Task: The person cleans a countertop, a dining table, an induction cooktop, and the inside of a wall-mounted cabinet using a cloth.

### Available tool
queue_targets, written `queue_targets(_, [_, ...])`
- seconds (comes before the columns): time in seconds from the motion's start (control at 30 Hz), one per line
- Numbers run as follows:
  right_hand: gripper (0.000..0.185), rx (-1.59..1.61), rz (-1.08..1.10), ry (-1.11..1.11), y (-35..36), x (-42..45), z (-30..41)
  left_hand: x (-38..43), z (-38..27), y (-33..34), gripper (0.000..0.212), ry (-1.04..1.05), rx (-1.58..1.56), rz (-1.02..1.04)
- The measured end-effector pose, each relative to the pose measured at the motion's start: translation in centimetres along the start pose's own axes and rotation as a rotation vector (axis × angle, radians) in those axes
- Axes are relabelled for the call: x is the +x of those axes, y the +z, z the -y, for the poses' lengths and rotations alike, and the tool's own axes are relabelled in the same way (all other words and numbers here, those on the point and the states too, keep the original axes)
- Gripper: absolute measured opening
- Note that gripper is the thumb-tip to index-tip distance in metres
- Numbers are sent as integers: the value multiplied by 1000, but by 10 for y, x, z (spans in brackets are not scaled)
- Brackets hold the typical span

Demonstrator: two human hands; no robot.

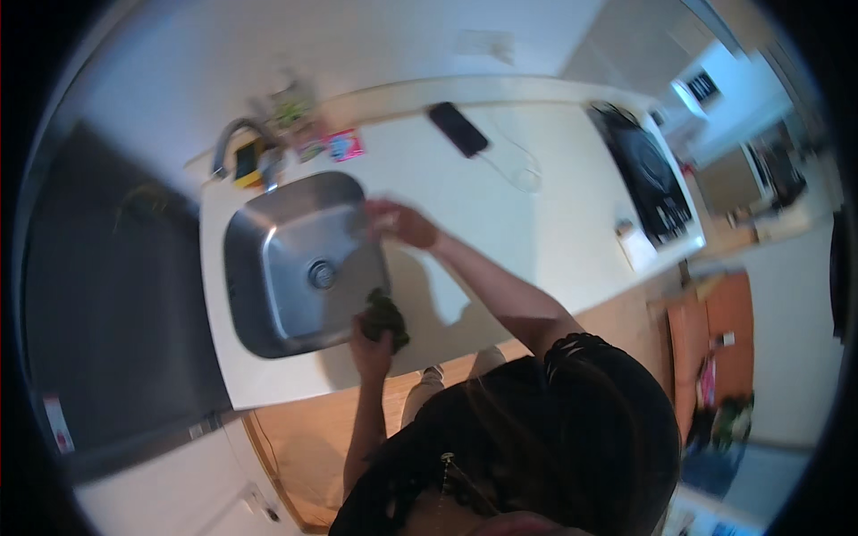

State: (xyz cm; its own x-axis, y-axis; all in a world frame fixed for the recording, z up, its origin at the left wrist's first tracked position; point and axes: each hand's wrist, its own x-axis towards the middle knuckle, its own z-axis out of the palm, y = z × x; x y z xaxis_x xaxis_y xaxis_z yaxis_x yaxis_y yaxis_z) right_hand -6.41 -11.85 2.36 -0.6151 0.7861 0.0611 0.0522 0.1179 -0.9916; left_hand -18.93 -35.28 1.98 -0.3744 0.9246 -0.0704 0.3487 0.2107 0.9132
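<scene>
A bunch of dark green leafy stuff [385, 321] is held in my left hand [373, 342] over the near right corner of the stainless steel sink [288, 338]. My right hand [399, 222] is raised above the sink's right rim, farther back, and is blurred by motion; whether something small is between its fingers cannot be told. The drain [322, 274] lies in the basin to the left of both hands. A curved metal faucet [231, 137] stands at the back left of the sink.
Beside the faucet are a yellow-and-black item [248, 164], a plant in a glass [291, 114] and a pink packet [345, 145]. A phone [458, 128] with a white cable lies on the white countertop [415, 161]. An induction cooktop [643, 167] and a small white box [635, 246] are at the right.
</scene>
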Motion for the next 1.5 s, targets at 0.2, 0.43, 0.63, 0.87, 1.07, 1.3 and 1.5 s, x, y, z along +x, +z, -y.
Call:
queue_targets(0.2, [61, 330, -253, 66, 23, -171, 77, 18, -109, 40, 39, 395, 17, 417])
queue_targets(0.43, [47, 405, -816, 123, -129, -289, 88, -33, -194, 164, 57, 571, -145, 585])
queue_targets(0.63, [46, 128, -983, 325, -264, -451, 94, -70, -195, 297, 55, 518, 11, 637])
queue_targets(0.87, [49, -274, -1037, 346, -392, -538, 87, -97, -247, 468, 65, 603, 279, 409])
queue_targets(1.07, [47, -903, -903, -98, -508, -489, 73, -65, -260, 553, 72, 549, 629, 373])
queue_targets(1.3, [63, -1164, -260, -2, -553, -468, 7, -40, -276, 538, 62, 485, 680, 220])
queue_targets(1.5, [43, -1037, 101, -214, -605, -415, -2, -95, -299, 613, 69, 243, -70, 258])
